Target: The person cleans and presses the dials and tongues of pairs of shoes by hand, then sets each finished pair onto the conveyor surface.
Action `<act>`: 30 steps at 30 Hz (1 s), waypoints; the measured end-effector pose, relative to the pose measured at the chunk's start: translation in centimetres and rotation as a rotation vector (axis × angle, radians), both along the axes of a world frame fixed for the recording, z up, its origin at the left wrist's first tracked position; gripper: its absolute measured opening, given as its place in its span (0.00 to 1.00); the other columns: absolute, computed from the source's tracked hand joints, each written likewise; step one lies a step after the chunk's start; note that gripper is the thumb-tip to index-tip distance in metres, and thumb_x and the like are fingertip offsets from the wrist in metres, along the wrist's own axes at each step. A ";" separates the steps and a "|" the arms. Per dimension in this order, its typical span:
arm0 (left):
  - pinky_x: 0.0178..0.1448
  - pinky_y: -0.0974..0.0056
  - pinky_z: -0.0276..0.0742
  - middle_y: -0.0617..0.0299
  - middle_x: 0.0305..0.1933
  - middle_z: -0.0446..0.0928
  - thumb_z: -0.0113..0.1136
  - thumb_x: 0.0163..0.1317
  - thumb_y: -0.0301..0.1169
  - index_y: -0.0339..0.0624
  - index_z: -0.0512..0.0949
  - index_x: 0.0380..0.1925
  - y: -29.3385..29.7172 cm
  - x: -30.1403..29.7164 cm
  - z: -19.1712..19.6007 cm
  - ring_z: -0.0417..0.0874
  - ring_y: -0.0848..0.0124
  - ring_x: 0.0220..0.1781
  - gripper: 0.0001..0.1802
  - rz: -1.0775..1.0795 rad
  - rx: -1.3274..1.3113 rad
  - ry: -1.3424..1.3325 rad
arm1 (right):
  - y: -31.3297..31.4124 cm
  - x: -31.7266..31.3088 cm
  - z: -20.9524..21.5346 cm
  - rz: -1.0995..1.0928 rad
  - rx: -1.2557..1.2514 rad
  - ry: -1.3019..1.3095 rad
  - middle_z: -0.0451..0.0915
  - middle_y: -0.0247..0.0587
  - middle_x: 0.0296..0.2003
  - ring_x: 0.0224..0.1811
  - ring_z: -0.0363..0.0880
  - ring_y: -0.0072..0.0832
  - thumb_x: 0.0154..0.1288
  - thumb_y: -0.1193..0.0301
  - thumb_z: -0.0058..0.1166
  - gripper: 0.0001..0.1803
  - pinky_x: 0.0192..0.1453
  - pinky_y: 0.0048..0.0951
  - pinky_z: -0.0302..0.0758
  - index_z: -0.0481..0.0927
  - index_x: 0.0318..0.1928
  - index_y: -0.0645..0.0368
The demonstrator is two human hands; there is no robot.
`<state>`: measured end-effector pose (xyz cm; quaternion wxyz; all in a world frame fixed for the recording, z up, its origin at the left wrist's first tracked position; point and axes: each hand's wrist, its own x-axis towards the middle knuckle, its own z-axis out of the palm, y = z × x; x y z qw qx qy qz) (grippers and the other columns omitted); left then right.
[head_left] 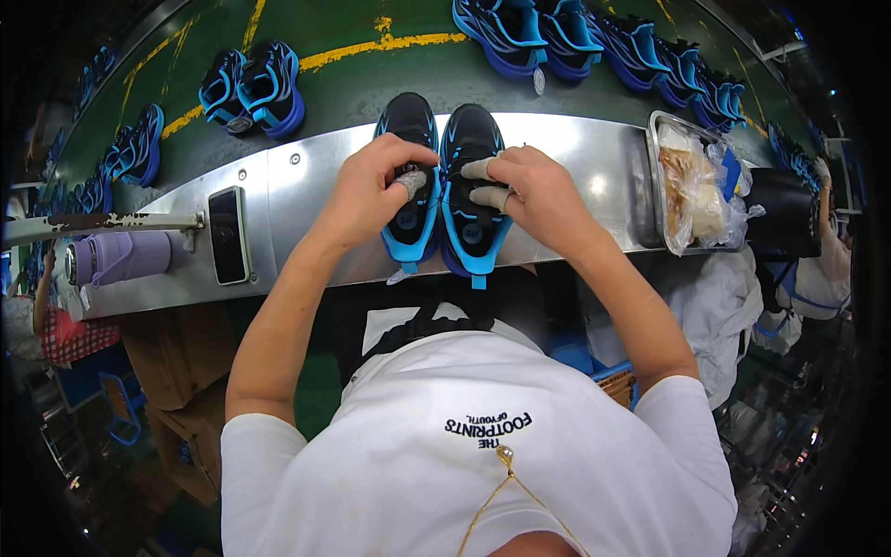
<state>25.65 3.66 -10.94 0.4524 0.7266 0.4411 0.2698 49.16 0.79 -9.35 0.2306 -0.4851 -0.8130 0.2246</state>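
Observation:
Two black sneakers with bright blue trim stand side by side on the metal ledge before me, toes pointing away. My left hand [382, 178] is at the opening of the left sneaker [406, 239]; its covered thumb and bent forefinger close on the collar and tongue area. My right hand [522, 190] grips the outer collar of the right sneaker [475, 243], with pale covers on two fingers that reach into the opening. Round labels show on both insoles. Whether the fingers also pinch laces is too small to tell.
Beyond the ledge [320, 158], a green conveyor [343, 97] carries more sneakers [269, 88]. A phone [229, 235], a purple bottle [121, 257] and a metal bar [111, 223] are at left. A tray [661, 200] of plastic-bagged items sits at right. Other people work at both sides.

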 end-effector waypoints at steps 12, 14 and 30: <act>0.42 0.75 0.67 0.67 0.40 0.76 0.57 0.51 0.14 0.43 0.80 0.52 0.6 0.6 -0.3 0.70 0.79 0.37 0.25 0.153 0.050 0.084 | 0.7 0.9 0.2 0.008 -0.205 0.211 0.77 0.40 0.32 0.38 0.76 0.39 0.54 0.68 0.65 0.21 0.44 0.36 0.74 0.82 0.51 0.51; 0.42 0.75 0.67 0.67 0.41 0.75 0.58 0.52 0.15 0.43 0.80 0.53 0.7 0.3 -1.4 0.69 0.79 0.38 0.26 0.102 -0.040 -0.010 | 0.8 1.4 0.1 0.079 -0.455 0.318 0.77 0.39 0.32 0.36 0.76 0.34 0.55 0.69 0.66 0.21 0.42 0.33 0.73 0.82 0.51 0.50; 0.42 0.67 0.77 0.58 0.40 0.78 0.55 0.62 0.23 0.38 0.79 0.48 -4.2 3.1 2.2 0.80 0.70 0.36 0.14 0.060 0.089 0.071 | 0.7 2.0 -0.5 -0.022 -0.467 0.374 0.71 0.30 0.31 0.30 0.63 0.20 0.53 0.73 0.66 0.26 0.36 0.21 0.66 0.82 0.56 0.48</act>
